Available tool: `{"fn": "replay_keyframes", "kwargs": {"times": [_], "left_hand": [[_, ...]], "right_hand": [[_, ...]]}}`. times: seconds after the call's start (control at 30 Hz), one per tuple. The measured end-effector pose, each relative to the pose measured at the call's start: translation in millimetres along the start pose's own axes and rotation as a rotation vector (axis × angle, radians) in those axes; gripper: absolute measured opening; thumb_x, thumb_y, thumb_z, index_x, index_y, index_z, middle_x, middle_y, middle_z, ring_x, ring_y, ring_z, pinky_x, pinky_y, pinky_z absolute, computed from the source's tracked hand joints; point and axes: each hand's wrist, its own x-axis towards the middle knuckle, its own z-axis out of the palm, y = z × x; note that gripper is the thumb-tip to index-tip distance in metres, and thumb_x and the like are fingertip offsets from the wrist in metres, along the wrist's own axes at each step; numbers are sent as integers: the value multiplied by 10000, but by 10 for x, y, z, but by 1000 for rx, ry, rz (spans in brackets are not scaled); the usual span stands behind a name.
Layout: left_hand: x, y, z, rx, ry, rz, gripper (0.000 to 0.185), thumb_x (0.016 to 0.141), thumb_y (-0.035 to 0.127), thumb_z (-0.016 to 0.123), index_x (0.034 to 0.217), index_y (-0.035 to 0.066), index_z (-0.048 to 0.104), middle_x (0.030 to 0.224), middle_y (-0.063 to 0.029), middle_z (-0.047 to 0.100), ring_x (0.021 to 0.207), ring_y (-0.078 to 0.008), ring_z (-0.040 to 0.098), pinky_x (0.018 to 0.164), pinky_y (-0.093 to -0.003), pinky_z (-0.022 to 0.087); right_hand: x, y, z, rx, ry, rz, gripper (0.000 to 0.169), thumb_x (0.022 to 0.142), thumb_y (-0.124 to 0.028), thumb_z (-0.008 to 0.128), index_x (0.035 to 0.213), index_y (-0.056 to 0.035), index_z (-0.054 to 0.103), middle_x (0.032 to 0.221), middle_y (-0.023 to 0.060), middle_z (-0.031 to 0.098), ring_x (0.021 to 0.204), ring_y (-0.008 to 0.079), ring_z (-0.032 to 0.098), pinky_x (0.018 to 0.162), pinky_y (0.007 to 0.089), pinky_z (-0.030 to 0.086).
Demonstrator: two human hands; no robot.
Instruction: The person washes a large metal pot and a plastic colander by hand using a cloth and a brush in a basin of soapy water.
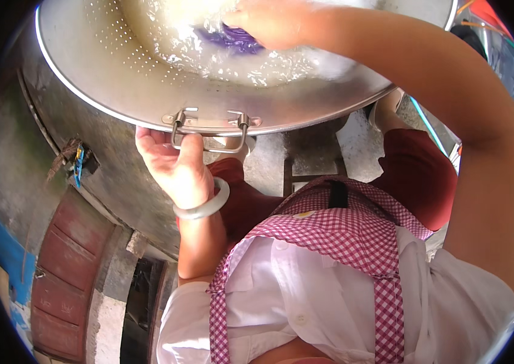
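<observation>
A wide stainless steel basin (116, 86) with a perforated inner wall, like a colander, fills the top of the view. Cloudy water (220, 68) ripples and sparkles inside it. My left hand (173, 164) holds the near rim beside the wire handle (239, 148), thumb against the handle and fingers under the edge. In the water, my right hand (275, 25) is closed over a crumpled purple item (241, 41), perhaps cloth. The hand's fingertips are partly hidden by splash and glare.
A dark stool (314, 168) stands between my legs on the concrete floor (264, 168). To the left are a stained concrete wall (116, 159), a red-brown door (68, 277) and a twig bundle with a blue packet (78, 166). Clear plastic (507, 59) lies at the upper right.
</observation>
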Motion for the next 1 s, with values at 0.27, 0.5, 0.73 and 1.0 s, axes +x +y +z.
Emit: {"fn": "replay_keyframes", "kwargs": {"times": [0.27, 0.5, 0.73, 1.0], "left_hand": [[16, 50, -109, 222, -146, -224, 415, 700, 11, 398, 1112, -36, 389, 913, -145, 554, 727, -219, 587, 622, -311, 515], [56, -19, -133, 202, -129, -220, 355, 695, 1, 384, 1049, -17, 402, 779, -124, 540, 550, -178, 528, 467, -270, 464], [27, -60, -101, 73, -109, -254, 360, 676, -32, 364, 1033, -10, 408, 755, -112, 532, 528, -157, 483, 449, -255, 419], [127, -182, -273, 7, -212, -281, 450, 692, -79, 370, 1132, 16, 356, 854, -89, 515, 607, -120, 491, 502, -216, 419]], "right_hand": [[-89, -385, -181, 750, -301, 166, 414, 764, -197, 578, 1146, -48, 518, 1024, 152, 576, 902, 219, 558, 803, 326, 428], [-585, -401, -415, 580, -522, -230, 164, 708, -114, 568, 675, 26, 489, 668, 134, 497, 640, 229, 520, 613, 366, 396], [-593, -520, -237, 663, -328, -273, 71, 661, -58, 547, 699, -1, 530, 795, 151, 512, 743, 308, 535, 664, 392, 409], [-370, -518, -221, 626, -387, -193, 60, 636, 11, 560, 670, -18, 519, 643, 121, 539, 643, 239, 545, 630, 365, 405]]}}
